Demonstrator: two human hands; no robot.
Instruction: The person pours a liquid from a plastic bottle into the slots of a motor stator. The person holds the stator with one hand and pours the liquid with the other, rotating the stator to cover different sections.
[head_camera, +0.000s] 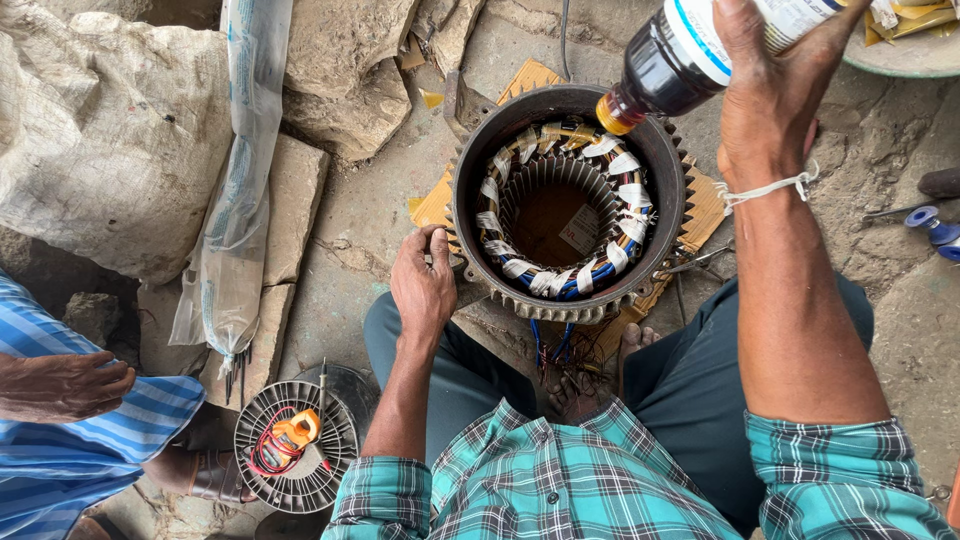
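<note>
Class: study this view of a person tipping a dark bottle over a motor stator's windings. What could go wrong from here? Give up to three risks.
1. The dark bottle in the right hand is steeply tilted at the rim; liquid may miss the taped windings and run onto the cardboard.
2. Only the left hand steadies the stator housing, so it could shift.
3. Loose lead wires lie near the bare foot and might snag.

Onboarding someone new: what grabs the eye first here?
The round motor shell at centre, ringed with taped copper coils. The right hand tips a dark bottle over its top edge, while the left hand rests on its lower left rim.
</note>
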